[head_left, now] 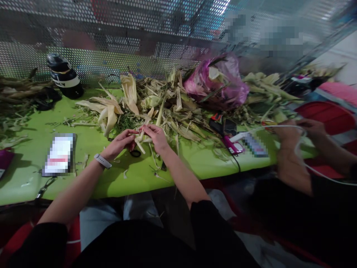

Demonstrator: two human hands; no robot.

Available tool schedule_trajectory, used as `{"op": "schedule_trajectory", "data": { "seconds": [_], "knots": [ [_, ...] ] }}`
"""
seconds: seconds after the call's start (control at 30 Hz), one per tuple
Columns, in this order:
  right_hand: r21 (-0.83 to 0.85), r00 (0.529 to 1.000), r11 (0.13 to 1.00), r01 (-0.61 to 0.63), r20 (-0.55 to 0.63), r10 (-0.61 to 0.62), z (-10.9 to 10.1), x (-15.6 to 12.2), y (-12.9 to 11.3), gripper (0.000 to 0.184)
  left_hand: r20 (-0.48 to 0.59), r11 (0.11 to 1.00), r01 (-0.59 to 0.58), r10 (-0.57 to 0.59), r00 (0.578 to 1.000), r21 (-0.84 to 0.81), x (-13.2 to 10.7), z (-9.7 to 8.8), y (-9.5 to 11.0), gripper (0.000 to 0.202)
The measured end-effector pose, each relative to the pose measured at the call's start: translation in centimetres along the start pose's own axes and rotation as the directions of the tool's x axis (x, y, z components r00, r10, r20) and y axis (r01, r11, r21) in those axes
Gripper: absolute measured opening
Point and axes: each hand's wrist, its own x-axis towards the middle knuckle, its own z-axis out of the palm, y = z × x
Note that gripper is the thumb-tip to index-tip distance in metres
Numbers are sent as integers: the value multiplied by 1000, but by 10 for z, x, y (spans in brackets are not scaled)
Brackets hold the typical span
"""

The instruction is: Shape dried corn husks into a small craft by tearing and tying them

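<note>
My left hand (120,143) and my right hand (156,137) meet over the green table (92,178), both closed on a small folded piece of pale corn husk (141,139). A grey watch (102,161) is on my left wrist. Just beyond my hands lies a heap of dry corn husks (156,104). A small dark ring (135,153) sits on the table under my hands.
A phone (59,154) lies at left. A dark bottle (65,76) lies at the back left, a pink plastic bag (217,82) of husks at the back. Another person's hands (295,134) hold a white cable at right. Perforated metal screen behind.
</note>
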Motion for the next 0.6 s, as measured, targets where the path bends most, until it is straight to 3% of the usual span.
{"op": "schedule_trajectory", "data": {
  "seconds": [0.1,0.27,0.6],
  "knots": [
    [9,995,998,-57,78,57,1,-2,-2,32,-80,998,-61,61,995,9,1,-1,-2,37],
    [-114,959,989,-99,255,125,4,-4,5,33,-107,986,-140,150,983,95,4,-2,-7,41],
    [-158,951,977,-142,251,179,6,-2,9,27,-120,953,-176,210,970,247,4,-1,-13,35]
  ]
}}
